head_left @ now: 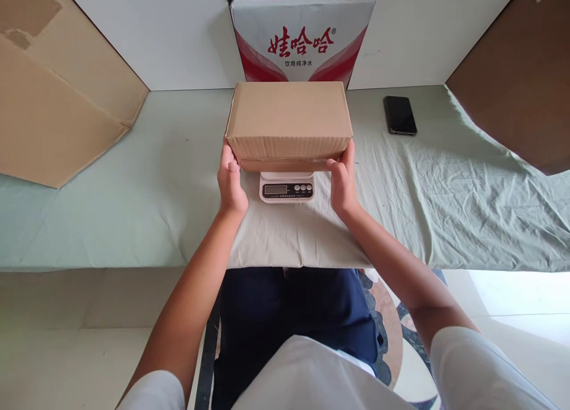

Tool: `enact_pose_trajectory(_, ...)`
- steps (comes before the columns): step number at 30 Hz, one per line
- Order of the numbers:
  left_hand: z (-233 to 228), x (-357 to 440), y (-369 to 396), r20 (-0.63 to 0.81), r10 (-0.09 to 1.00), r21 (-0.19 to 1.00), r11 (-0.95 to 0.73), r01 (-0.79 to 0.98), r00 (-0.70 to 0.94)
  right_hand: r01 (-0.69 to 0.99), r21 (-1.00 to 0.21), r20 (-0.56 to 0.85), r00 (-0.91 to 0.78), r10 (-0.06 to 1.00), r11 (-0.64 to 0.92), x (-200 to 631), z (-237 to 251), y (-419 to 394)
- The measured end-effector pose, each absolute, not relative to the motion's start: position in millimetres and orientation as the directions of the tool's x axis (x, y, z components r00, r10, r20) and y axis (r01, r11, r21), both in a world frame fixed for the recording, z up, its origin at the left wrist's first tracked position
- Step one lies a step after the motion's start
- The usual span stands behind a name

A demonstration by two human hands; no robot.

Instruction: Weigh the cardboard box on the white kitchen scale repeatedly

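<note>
- The box (288,122) sat over the scale (286,186), hiding all of it but the front strip with the display and buttons; whether its weight rested fully on the platform could not be told.
- The left hand (230,184) pressed the box's near left corner and the right hand (342,181) the near right corner, fingers (348,152) curled around the lower edges, closed on the cardboard rather than spread flat.
- The box was far wider than the scale, so it overhung on both sides. Set off-centre, it could have tipped towards the heavier end and slid onto the cloth (401,208).
- Any lingering pressure or lift from either hand would probably have thrown the reading off.
- The cloth lay wrinkled over the worktop, and the scale stood on it; a soft, uneven footing could have tilted the scale and skewed the figure.
- The carton (303,39) stood just behind the box, seemingly near or touching. If the box leaned against it, part of the weight would have been carried there.
- The phone (399,115) lay well apart to the right, unlikely to be struck.
</note>
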State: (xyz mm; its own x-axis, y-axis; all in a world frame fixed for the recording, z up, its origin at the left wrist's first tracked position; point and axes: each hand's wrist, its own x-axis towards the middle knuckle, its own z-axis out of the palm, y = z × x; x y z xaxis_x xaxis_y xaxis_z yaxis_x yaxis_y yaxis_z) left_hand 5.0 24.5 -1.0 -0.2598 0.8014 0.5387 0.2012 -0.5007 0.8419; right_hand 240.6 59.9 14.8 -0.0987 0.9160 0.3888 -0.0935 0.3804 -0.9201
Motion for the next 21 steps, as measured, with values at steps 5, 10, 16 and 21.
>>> enact_pose_trajectory(5,-4.9,4.2,25.7,0.547,0.797,0.837,-0.507,0.208,-0.256,-0.118,-0.910,0.410,-0.104,0.906,0.398,241.8,11.7,60.9)
enact_pose_trajectory(10,-8.0,-1.2,29.4,0.573,0.772,0.819,-0.541,0.190,-0.275,-0.148,-0.906,0.409,-0.070,0.910,0.396,249.6,-0.9,71.1)
enact_pose_trajectory(16,-12.5,-10.0,36.6,0.554,0.773,0.832,-0.527,0.172,-0.310,-0.110,-0.922,0.377,-0.035,0.925,0.372,259.7,-19.3,87.2)
enact_pose_trajectory(21,-15.2,-6.6,36.6,0.539,0.780,0.838,-0.534,0.111,-0.318,-0.084,-0.913,0.405,-0.066,0.912,0.399,255.0,-9.3,81.3)
